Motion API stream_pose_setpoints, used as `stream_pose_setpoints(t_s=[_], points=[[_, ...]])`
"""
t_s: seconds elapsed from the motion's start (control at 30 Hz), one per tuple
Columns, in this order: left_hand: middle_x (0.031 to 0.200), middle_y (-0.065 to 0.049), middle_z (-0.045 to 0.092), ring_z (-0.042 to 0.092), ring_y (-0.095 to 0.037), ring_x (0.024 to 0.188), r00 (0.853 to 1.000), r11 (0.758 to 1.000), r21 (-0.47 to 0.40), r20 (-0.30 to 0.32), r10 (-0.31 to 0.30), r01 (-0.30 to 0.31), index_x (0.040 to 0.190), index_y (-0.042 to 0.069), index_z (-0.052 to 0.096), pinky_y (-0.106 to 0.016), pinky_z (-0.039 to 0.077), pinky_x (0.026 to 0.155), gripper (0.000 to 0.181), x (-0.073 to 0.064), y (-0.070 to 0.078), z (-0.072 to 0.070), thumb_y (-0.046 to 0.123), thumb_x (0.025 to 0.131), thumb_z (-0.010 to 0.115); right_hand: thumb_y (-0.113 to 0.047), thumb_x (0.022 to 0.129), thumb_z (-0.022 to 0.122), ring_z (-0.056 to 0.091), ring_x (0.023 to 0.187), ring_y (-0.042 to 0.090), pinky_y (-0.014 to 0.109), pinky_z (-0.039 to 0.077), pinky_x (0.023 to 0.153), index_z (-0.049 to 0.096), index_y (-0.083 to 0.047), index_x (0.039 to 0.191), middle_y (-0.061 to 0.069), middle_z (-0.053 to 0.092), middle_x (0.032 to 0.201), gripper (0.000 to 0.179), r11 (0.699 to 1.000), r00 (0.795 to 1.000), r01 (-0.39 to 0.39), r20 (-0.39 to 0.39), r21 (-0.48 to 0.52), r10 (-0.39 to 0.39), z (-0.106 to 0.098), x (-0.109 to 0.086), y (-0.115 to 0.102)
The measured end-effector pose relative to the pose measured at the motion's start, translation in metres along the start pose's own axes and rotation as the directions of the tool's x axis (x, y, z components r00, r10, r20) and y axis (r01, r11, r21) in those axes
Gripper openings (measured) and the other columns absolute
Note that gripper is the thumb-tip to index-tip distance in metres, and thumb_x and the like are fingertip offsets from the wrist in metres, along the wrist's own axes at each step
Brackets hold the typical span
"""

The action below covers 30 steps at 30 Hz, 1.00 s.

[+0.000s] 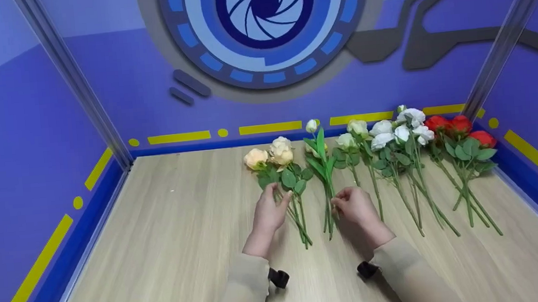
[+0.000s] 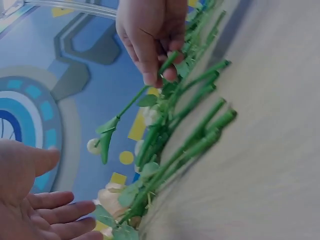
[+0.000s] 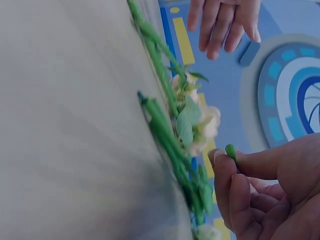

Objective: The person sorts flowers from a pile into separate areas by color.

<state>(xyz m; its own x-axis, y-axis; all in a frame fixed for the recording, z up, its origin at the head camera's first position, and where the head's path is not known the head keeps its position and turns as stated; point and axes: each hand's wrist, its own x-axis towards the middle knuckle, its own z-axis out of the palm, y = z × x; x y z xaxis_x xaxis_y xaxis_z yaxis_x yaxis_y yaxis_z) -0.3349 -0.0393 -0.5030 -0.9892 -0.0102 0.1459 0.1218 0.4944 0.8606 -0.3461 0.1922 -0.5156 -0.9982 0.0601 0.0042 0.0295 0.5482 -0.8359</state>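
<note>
My right hand [image 1: 355, 205] pinches the lower stem of a white tulip [image 1: 311, 126] between thumb and fingertips. In the left wrist view the tulip's stem [image 2: 131, 102] slants away from the right fingers, its small white bud beyond the green leaves. The stem's cut end [image 3: 230, 152] pokes out past the thumb in the right wrist view. More green stems [image 1: 329, 223] lie on the table beneath it. My left hand [image 1: 269, 212] is held with fingers extended and nothing in its grasp, over the stems of the peach roses [image 1: 281, 151]; its palm [image 2: 20, 185] shows in the left wrist view.
Right of the tulip lie pale green-white roses [image 1: 346, 142], then white flowers [image 1: 412, 117], then red flowers [image 1: 459, 125] at the far right. Their stems point toward me on the wooden table [image 1: 161, 257]. Blue-purple panels [image 1: 112, 87] wall in the back and sides.
</note>
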Motion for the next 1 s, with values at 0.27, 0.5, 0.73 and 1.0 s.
stream_pose_setpoints(t_s=[0.27,0.5,0.73,1.0], points=[[0.169,-0.024,0.022,0.009,-0.044,0.159,0.997,0.98,0.186,0.044,0.062,-0.07,0.159,-0.002,0.028,-0.063,0.02,0.126,0.085,0.017,-0.006,0.014,0.046,0.099,0.065,-0.005,0.097,0.066,0.064,0.062,0.012,0.023,0.049,0.054,0.07,0.004,0.092,0.01,0.073,0.074,0.011,0.997,0.997,-0.063,0.038,-0.042,0.064,0.0,0.003,0.01],[0.172,-0.022,0.008,0.002,-0.042,0.161,0.998,0.897,0.439,0.037,0.043,-0.055,0.163,-0.001,0.017,-0.061,0.013,0.129,0.103,0.031,-0.011,0.016,0.063,0.095,0.061,-0.011,0.096,0.07,0.06,0.057,0.01,0.022,0.047,0.053,0.075,0.002,0.086,0.006,0.072,0.07,0.017,0.992,0.993,-0.063,0.089,-0.108,0.073,-0.002,0.005,0.011],[0.172,-0.016,-0.012,-0.013,-0.036,0.161,0.998,0.83,0.557,0.063,0.008,-0.042,0.165,0.009,-0.003,-0.057,-0.001,0.13,0.113,0.043,-0.018,0.001,0.073,0.092,0.056,-0.027,0.098,0.07,0.059,0.062,0.018,0.029,0.047,0.056,0.073,0.0,0.089,0.01,0.069,0.076,0.029,0.953,0.994,-0.025,0.092,-0.303,0.055,-0.011,0.007,0.006],[0.169,-0.012,-0.025,-0.023,-0.032,0.159,0.999,0.761,0.646,0.047,0.025,-0.05,0.166,0.021,-0.005,-0.055,-0.013,0.128,0.104,0.055,-0.034,-0.034,0.08,0.094,0.04,-0.053,0.1,0.06,0.045,0.132,0.057,0.065,0.046,0.105,0.044,0.009,0.146,0.041,0.047,0.143,0.078,0.88,0.999,0.023,-0.01,-0.474,-0.032,-0.045,0.023,-0.01]])
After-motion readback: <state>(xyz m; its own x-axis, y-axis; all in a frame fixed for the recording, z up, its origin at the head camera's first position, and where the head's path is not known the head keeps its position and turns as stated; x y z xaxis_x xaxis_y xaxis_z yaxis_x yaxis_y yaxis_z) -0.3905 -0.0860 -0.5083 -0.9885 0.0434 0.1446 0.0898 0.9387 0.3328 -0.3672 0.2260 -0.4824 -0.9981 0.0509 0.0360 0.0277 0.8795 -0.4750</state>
